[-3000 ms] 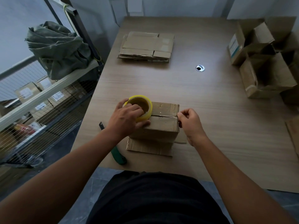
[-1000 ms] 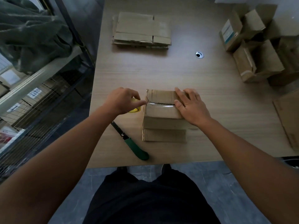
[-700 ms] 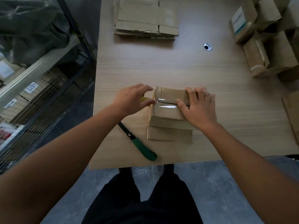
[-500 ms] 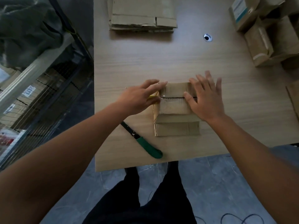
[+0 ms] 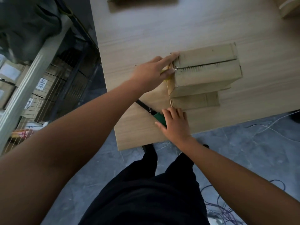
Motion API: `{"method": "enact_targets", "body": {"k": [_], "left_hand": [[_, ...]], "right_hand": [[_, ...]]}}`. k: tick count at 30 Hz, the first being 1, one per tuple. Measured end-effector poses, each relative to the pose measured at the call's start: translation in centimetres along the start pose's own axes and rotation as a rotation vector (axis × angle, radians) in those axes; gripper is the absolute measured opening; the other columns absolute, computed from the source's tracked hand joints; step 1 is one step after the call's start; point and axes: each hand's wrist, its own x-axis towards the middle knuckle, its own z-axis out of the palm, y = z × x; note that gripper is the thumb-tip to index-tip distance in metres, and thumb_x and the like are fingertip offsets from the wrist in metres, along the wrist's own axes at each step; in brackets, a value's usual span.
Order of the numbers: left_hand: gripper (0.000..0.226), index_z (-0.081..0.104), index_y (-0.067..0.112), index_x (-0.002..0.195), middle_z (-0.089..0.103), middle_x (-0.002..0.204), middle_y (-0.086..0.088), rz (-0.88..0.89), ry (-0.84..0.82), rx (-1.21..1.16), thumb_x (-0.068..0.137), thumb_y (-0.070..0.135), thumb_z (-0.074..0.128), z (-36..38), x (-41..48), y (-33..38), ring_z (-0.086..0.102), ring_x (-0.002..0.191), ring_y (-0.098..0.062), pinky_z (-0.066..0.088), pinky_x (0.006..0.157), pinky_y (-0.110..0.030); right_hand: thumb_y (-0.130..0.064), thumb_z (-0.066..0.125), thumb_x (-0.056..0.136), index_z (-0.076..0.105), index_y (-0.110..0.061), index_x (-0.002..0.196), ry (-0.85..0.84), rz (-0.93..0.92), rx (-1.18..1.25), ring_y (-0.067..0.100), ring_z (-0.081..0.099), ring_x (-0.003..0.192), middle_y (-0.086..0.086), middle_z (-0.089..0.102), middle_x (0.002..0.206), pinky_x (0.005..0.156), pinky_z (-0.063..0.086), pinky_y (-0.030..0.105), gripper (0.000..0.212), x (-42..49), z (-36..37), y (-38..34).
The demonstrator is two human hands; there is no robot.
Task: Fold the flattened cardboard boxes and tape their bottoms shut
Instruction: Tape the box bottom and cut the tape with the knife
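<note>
While the left hand is holding the yellow tape roll against the left end of the box, the right hand is curling its fingers over the green handle of the knife near the front edge of the table. Left index is lying straight along the box's top-left corner and the thumb is sitting at the seam end. Roll is mostly hidden under the palm, so can't tell how the other fingers are wrapping it. Box is standing bottom-up on the table, touching the left hand's fingertips and just beyond the right hand, apart from it. A flat cardboard piece, likely its flap, is lying out toward the person. Clear tape is running along part of the seam. Handling call: it's an empty corrugated box, so light and stiff on the faces, probably sliding easily on the smooth top and denting at the edges if squeezed. Best hold looks like a flat palm pressing down beside the seam, or fingers on two opposite walls, not the loose flap. Tape is thin and clingy, so I'd be keeping it taut at the roll, fingers clear of the blade line.
</note>
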Motion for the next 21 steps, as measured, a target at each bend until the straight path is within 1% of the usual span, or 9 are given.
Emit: {"method": "enact_targets", "body": {"k": [3,7,9,12,14,16,18,19,21], "left_hand": [[0.056,0.011,0.054,0.155,0.056,0.135,-0.001,0.010,-0.016,0.011,0.103,0.063,0.029,-0.2,0.0,0.1,0.059,0.119,-0.027,0.052,0.093,-0.047],[0.056,0.010,0.055,0.155,0.065,0.130,-0.009,0.018,-0.051,0.018,0.103,0.062,0.030,-0.1,0.3,-0.2,0.061,0.116,-0.034,0.053,0.090,-0.045],[0.059,0.007,0.054,0.155,0.068,0.121,-0.013,0.002,-0.054,0.006,0.103,0.062,0.032,-0.1,0.4,-0.1,0.063,0.111,-0.037,0.051,0.086,-0.044],[0.065,0.007,0.046,0.158,0.069,0.117,-0.013,-0.062,-0.044,-0.034,0.102,0.061,0.037,-0.2,0.2,0.4,0.063,0.106,-0.037,0.046,0.077,-0.041],[0.069,0.017,0.035,0.156,0.069,0.112,-0.013,-0.153,-0.015,-0.072,0.099,0.064,0.042,-0.2,-0.1,0.7,0.065,0.100,-0.036,0.044,0.072,-0.039],[0.064,0.035,0.022,0.144,0.069,0.107,-0.012,-0.206,0.018,-0.088,0.098,0.065,0.046,-0.1,-0.4,1.2,0.065,0.091,-0.034,0.043,0.069,-0.038],[0.053,0.048,0.017,0.123,0.068,0.102,-0.009,-0.214,0.030,-0.063,0.099,0.063,0.044,0.1,-0.8,1.6,0.060,0.083,-0.030,0.042,0.066,-0.038],[0.050,0.051,0.017,0.116,0.068,0.099,-0.009,-0.214,0.034,-0.059,0.099,0.063,0.044,0.2,-0.9,1.6,0.059,0.081,-0.028,0.043,0.065,-0.039],[0.049,0.053,0.016,0.110,0.064,0.091,-0.008,-0.225,0.051,-0.089,0.099,0.063,0.044,0.3,-1.2,1.6,0.056,0.079,-0.028,0.042,0.063,-0.038]], "right_hand": [[-0.033,0.076,0.085,0.065,-0.007,0.100,-0.009,-0.014,0.029,0.034,0.060,0.088,0.012,0.061,0.098,0.071,0.051,0.042,0.032,-0.5,-0.3,0.3],[-0.034,0.039,0.099,0.059,-0.005,0.109,-0.059,0.004,0.171,0.033,0.058,0.087,0.015,0.059,0.101,0.072,0.050,0.043,0.037,-3.2,-2.5,3.2],[-0.036,0.032,0.101,0.056,-0.004,0.111,-0.048,0.039,0.292,0.026,0.051,0.087,0.010,0.055,0.099,0.075,0.048,0.045,0.042,-5.3,-4.5,4.8],[-0.048,0.030,0.102,0.054,-0.009,0.112,-0.013,0.135,0.440,0.012,0.041,0.083,-0.001,0.048,0.096,0.074,0.038,0.023,0.047,-6.6,-8.6,5.9],[-0.049,0.034,0.103,0.050,-0.016,0.098,0.059,0.195,0.506,0.010,0.041,0.074,-0.006,0.044,0.085,0.065,0.033,0.020,0.037,-5.7,-11.2,5.8],[-0.043,0.037,0.105,0.046,-0.019,0.089,0.183,0.253,0.492,0.012,0.043,0.074,-0.008,0.042,0.080,0.066,0.030,0.025,0.030,-3.5,-13.4,5.3],[-0.042,0.035,0.105,0.054,-0.015,0.096,0.229,0.253,0.389,0.021,0.048,0.089,-0.003,0.051,0.092,0.080,0.035,0.032,0.034,-0.7,-14.9,4.4],[-0.041,0.035,0.106,0.059,-0.010,0.108,0.189,0.258,0.356,0.025,0.051,0.103,0.003,0.057,0.106,0.091,0.039,0.036,0.040,0.7,-15.4,3.8],[-0.038,0.035,0.108,0.056,0.000,0.132,0.057,0.290,0.347,0.031,0.046,0.130,0.015,0.052,0.138,0.111,0.036,0.045,0.049,3.0,-15.9,2.6]]}}
